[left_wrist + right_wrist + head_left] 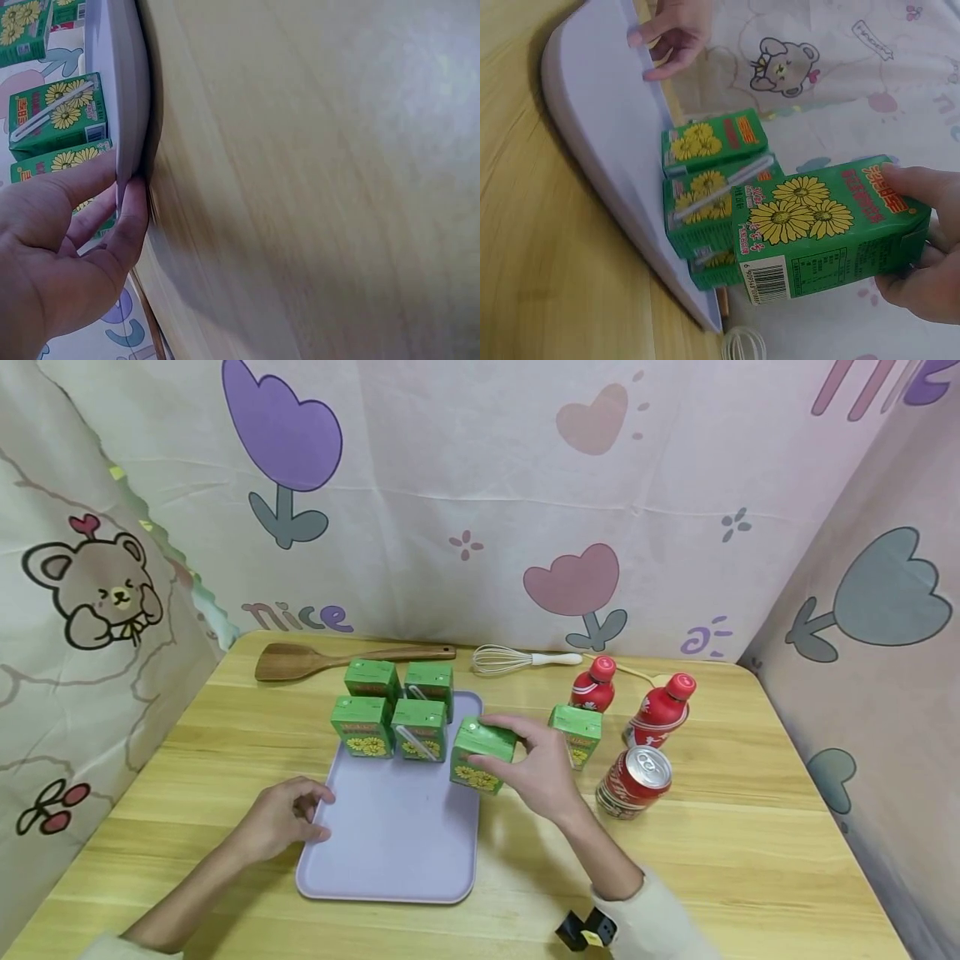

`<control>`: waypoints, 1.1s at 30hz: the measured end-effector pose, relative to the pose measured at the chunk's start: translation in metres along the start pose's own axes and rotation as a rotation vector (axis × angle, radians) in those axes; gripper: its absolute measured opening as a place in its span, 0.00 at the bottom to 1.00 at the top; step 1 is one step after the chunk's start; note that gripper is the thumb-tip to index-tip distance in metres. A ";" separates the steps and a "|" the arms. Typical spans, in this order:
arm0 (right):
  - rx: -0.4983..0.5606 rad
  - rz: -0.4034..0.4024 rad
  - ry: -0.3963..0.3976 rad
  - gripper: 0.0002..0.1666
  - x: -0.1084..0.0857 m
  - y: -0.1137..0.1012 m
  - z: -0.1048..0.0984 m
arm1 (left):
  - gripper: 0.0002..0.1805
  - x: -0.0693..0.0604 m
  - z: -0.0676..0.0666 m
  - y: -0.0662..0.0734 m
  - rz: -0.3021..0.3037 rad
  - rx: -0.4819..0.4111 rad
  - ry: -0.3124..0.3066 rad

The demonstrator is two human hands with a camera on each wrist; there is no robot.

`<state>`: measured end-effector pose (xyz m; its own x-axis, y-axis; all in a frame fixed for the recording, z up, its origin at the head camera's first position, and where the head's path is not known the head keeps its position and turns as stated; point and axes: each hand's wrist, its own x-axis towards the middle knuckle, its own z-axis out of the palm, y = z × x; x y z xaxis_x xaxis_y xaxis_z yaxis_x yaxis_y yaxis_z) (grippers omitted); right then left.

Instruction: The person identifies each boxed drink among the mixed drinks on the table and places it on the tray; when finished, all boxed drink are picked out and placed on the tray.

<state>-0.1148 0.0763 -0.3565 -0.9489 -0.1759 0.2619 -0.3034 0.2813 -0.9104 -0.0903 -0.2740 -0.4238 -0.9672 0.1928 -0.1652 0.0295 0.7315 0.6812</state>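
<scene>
A green drink carton (480, 758) with yellow flowers is gripped by my right hand (536, 768) near its top, above the right edge of the lilac tray (397, 835). The right wrist view shows that carton (810, 225) tilted, thumb (911, 184) on one side. My left hand (281, 818) pinches the tray's left rim; in the left wrist view the fingers lie on both sides of the rim (129, 97). Several matching cartons (363, 727) stand in two rows at the tray's far end, some with straws on their fronts. Another carton (577, 731) stands right of the tray.
Two red bottles (660, 710) and a red can (636, 781) stand to the right. Behind the tray lie a wooden spatula (292, 662) and a whisk (517, 659). A small black object (587, 931) is by my right sleeve. Printed cloth surrounds the table.
</scene>
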 end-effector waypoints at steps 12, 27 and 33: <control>0.013 -0.113 -0.099 0.25 0.012 -0.001 0.039 | 0.21 -0.002 0.000 0.000 0.001 -0.001 0.010; -0.014 -0.135 -0.192 0.26 0.022 -0.001 0.083 | 0.22 0.000 0.001 0.001 0.002 0.004 0.011; -0.047 -0.145 -0.220 0.25 0.025 -0.002 0.102 | 0.21 -0.001 0.001 0.001 -0.001 0.023 0.008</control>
<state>-0.1291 -0.0249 -0.3804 -0.8550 -0.4171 0.3082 -0.4438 0.2808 -0.8510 -0.0894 -0.2725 -0.4240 -0.9691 0.1874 -0.1602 0.0346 0.7466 0.6644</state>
